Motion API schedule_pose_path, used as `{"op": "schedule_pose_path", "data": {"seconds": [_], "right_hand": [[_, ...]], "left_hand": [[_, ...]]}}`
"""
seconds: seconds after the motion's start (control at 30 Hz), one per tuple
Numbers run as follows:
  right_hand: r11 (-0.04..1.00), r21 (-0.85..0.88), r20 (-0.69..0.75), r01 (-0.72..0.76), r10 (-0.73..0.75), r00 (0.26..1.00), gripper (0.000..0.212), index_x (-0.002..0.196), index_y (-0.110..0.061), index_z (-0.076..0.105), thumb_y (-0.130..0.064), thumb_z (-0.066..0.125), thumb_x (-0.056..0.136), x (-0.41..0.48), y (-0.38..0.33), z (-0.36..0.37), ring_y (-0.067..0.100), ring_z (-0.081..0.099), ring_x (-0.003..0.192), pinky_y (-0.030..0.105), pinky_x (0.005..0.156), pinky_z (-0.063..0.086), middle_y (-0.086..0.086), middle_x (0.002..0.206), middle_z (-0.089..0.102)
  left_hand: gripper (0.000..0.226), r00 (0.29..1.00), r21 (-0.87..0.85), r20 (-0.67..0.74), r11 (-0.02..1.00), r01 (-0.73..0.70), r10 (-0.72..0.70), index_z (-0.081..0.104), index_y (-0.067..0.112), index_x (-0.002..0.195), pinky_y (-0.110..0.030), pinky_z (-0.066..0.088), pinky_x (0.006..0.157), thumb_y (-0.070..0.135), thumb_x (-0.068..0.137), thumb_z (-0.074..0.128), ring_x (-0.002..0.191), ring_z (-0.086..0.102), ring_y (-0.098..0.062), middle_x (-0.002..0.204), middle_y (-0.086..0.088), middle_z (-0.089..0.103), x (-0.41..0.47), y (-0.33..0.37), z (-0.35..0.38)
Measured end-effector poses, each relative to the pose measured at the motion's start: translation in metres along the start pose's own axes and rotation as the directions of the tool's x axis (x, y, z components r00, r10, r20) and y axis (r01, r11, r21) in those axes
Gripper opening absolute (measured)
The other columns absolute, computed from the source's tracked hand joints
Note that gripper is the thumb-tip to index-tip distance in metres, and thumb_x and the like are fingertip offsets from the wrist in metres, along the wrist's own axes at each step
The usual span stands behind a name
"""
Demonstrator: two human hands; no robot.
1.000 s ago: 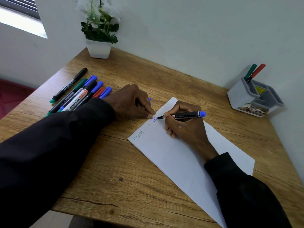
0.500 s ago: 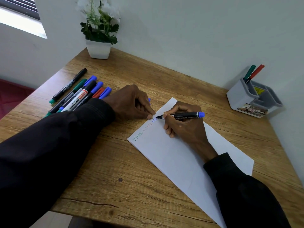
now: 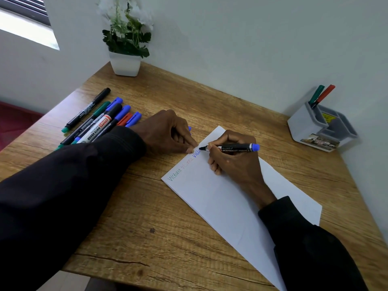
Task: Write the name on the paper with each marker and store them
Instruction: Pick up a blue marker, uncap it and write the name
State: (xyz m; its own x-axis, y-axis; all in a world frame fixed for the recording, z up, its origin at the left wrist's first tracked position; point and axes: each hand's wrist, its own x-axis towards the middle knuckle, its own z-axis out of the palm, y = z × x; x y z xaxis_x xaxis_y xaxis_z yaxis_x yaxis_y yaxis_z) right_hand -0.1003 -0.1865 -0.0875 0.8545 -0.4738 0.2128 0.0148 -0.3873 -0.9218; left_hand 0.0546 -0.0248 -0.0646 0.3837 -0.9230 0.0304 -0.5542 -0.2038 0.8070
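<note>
At the left of the frame the waiting markers [image 3: 98,122] lie bunched on the table [image 3: 147,217]: black, green, blue and red caps, their near ends hidden under my sleeve [image 3: 117,143], so I cannot count them surely. Next comes my left hand [image 3: 168,133], fingers curled in, thumb and forefinger tips pressed down on the paper's upper left edge to steady it. A bit of blue pokes out past my knuckles, which I take to be the cap [image 3: 189,128] held in my palm, though most of it is hidden. The paper [image 3: 220,202] lies slantwise across the middle, its lower corner cut off by my right arm and the frame edge. Along its top edge the name stands once in green, once in faint red that is hard to read, and then only its first letters in blue. My right hand [image 3: 233,162] pinches the blue marker [image 3: 233,148] between thumb and fingers, tip touching the paper just beside those letters. At the right the grey holder [image 3: 302,127] stands near the wall, with two markers [image 3: 321,95], green and red, upright in its back compartment. So I judge two done and stored, the third name part written, and the whole bunch at the left yet to write with and store.
</note>
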Motion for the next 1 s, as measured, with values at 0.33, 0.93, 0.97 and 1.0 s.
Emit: {"op": "schedule_pose_path", "data": {"seconds": [0.33,0.93,0.97,1.0], "right_hand": [[0.999,0.026,-0.016,0.020,-0.019,1.000,0.018,0.077,-0.002,0.067,0.002,0.070,0.094,0.0004,-0.0005,0.0013,0.029,0.065,0.043,0.030,0.044,0.049,0.017,0.061,0.069],[0.999,0.037,-0.044,0.001,0.001,0.999,0.018,0.077,0.000,0.067,0.004,0.069,0.094,0.0022,-0.0001,0.0008,0.030,0.064,0.044,0.031,0.043,0.050,0.020,0.062,0.069],[0.999,0.034,-0.042,-0.003,0.004,0.999,0.019,0.076,-0.003,0.067,0.004,0.069,0.094,0.0025,-0.0004,0.0008,0.030,0.064,0.044,0.031,0.043,0.050,0.020,0.062,0.069],[1.000,0.028,-0.041,-0.009,0.010,0.999,0.021,0.074,-0.005,0.067,0.005,0.069,0.093,0.0028,-0.0008,0.0005,0.030,0.064,0.044,0.030,0.043,0.050,0.019,0.061,0.069]], "left_hand": [[0.025,1.000,-0.009,-0.001,1.000,-0.007,0.007,0.072,0.038,0.090,-0.028,0.056,0.073,0.018,0.077,0.080,0.085,0.065,-0.008,0.092,0.005,0.071,-0.0001,-0.0011,-0.0008],[0.021,1.000,-0.001,0.013,1.000,-0.007,0.007,0.076,0.026,0.097,-0.031,0.055,0.072,0.017,0.078,0.079,0.087,0.065,-0.017,0.093,0.002,0.070,0.0015,-0.0046,-0.0016],[0.021,1.000,-0.003,0.010,1.000,-0.010,0.010,0.076,0.027,0.097,-0.029,0.055,0.071,0.017,0.078,0.079,0.087,0.065,-0.016,0.093,0.002,0.070,0.0013,-0.0043,-0.0015],[0.021,1.000,-0.004,0.009,1.000,-0.012,0.012,0.076,0.028,0.096,-0.028,0.055,0.071,0.017,0.078,0.078,0.086,0.065,-0.015,0.093,0.003,0.070,0.0010,-0.0040,-0.0017]]}}
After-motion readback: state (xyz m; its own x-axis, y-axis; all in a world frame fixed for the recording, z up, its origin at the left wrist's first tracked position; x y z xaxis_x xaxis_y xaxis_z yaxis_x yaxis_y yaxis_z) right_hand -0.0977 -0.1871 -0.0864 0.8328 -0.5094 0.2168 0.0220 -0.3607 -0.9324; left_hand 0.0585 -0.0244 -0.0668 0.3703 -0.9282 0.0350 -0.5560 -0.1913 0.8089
